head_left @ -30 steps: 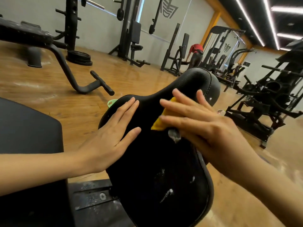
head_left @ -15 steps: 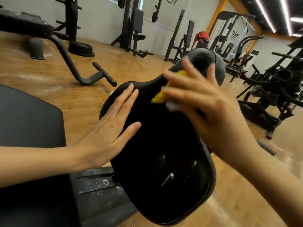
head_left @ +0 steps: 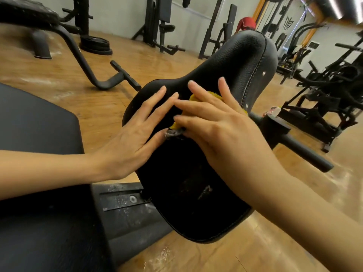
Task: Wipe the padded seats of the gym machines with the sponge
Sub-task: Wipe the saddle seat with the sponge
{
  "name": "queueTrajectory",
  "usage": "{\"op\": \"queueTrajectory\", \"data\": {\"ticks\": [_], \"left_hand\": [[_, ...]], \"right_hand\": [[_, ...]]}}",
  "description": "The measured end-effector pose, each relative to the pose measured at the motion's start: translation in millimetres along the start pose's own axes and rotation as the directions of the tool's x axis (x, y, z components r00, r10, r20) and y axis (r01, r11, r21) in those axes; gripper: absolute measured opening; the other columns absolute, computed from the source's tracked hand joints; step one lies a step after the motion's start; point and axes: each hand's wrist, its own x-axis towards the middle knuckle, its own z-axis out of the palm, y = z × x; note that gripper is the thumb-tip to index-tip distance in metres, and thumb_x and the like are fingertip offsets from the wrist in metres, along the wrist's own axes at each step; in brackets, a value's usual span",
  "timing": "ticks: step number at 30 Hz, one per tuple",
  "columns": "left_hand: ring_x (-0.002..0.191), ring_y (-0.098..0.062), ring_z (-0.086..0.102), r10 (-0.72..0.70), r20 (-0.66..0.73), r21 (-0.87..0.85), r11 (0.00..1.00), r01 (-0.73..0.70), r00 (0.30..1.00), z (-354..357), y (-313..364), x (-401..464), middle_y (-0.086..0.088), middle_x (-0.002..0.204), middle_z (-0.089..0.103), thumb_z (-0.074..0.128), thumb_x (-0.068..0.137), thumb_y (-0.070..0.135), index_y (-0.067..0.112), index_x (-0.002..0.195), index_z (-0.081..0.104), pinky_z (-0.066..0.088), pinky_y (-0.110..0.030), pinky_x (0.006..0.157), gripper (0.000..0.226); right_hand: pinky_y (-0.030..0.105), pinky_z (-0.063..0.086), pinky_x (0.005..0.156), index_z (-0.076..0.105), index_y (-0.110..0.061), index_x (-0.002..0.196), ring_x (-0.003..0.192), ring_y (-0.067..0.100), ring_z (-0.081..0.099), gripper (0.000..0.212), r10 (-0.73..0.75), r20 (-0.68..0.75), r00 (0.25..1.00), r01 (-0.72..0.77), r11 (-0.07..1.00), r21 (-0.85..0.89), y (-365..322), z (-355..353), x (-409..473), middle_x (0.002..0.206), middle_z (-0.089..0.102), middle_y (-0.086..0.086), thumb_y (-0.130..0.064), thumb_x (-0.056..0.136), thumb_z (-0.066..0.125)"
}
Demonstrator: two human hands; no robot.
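**Sponge in mid-stroke on a padded machine seat**

Sponge (head_left: 196, 98), yellow, lies pressed against the black padded seat (head_left: 231, 67), near where the seat narrows toward its raised far end. The right hand (head_left: 218, 126) covers it with fingers straight and spread, so only the sponge's upper edge and a sliver beside the thumb show; a small grey, wet-looking scrap below the thumb may be foam or part of the sponge, the view being too poor to say. The left hand (head_left: 135, 138) rests flat on the seat's left edge, fingers extended and grasping nothing, apparently steadying the pad.

Step in hand, as judged: wiping the seat's middle band. Pale marks (head_left: 204, 191) on the near, wide end suggest that area wants attention; the next move calls for drawing the sponge toward the near edge under even pressure while the left hand braces.

Another dark pad (head_left: 37, 122) sits at left above a dusty metal frame (head_left: 125, 201). Surroundings: glossy wooden floor (head_left: 157, 59), weight plates (head_left: 96, 45), black machines along the walls, and a person in red (head_left: 246, 22) far back.
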Motion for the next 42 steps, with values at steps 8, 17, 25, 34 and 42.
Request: {"op": "queueTrajectory", "data": {"ticks": [8, 17, 25, 34, 42], "left_hand": [[0.149, -0.001, 0.000, 0.005, -0.002, 0.030, 1.000, -0.005, 1.000, 2.0, -0.7, -1.3, 0.016, 0.163, -0.002, 0.033, 0.100, 0.043, 0.036, 0.155, 0.009, 0.015, -0.040, 0.122, 0.061], [0.150, -0.005, -0.001, 0.024, 0.014, 0.059, 0.998, -0.025, 1.000, -0.1, -2.8, 0.2, 0.012, 0.163, -0.002, 0.035, 0.102, 0.039, 0.033, 0.156, 0.009, 0.013, -0.043, 0.123, 0.060], [0.150, -0.005, 0.000, 0.022, 0.010, 0.056, 0.998, -0.022, 1.000, -0.4, -2.0, -0.1, 0.008, 0.164, -0.002, 0.036, 0.102, 0.037, 0.031, 0.156, 0.010, 0.013, -0.040, 0.123, 0.060], [0.150, -0.009, 0.000, 0.033, 0.006, 0.067, 0.997, -0.033, 0.999, 2.1, -4.5, -0.1, 0.006, 0.164, -0.002, 0.035, 0.102, 0.040, 0.029, 0.156, 0.009, 0.011, -0.036, 0.123, 0.061], [0.150, -0.009, 0.004, 0.040, 0.021, 0.069, 0.997, -0.042, 0.999, -2.0, -2.4, 0.2, 0.006, 0.164, -0.001, 0.035, 0.102, 0.036, 0.028, 0.156, 0.010, 0.015, -0.037, 0.122, 0.060]], "right_hand": [[0.046, 0.025, 0.118, 0.065, -0.022, 0.122, 0.143, 0.020, 0.033, 0.032, 0.052, 0.067, 0.996, -0.067, 0.966, 0.248, -18.4, -22.1, -86.4, 0.144, 0.050, -0.005, -0.025, 0.098, 0.044], [0.047, 0.020, 0.119, 0.063, -0.020, 0.125, 0.144, 0.022, 0.030, 0.032, 0.018, 0.091, 0.996, -0.028, 0.993, 0.114, -27.7, -5.2, -88.2, 0.146, 0.047, -0.002, -0.021, 0.100, 0.044], [0.047, 0.028, 0.115, 0.072, -0.013, 0.111, 0.135, 0.029, 0.045, 0.031, 0.015, 0.064, 0.998, -0.016, 1.000, 0.008, -27.2, 9.7, -24.9, 0.129, 0.063, 0.007, -0.021, 0.094, 0.047], [0.044, 0.026, 0.117, 0.051, -0.022, 0.138, 0.146, 0.023, 0.025, 0.039, -0.072, 0.275, 0.959, 0.052, 0.995, 0.081, -38.1, -7.9, -117.5, 0.153, 0.036, -0.003, -0.025, 0.103, 0.034], [0.044, 0.025, 0.115, 0.074, -0.019, 0.100, 0.133, 0.028, 0.047, 0.026, -0.054, 0.198, 0.979, 0.081, 0.988, -0.131, -66.1, 26.8, -59.0, 0.122, 0.066, 0.005, -0.029, 0.094, 0.051]]}}
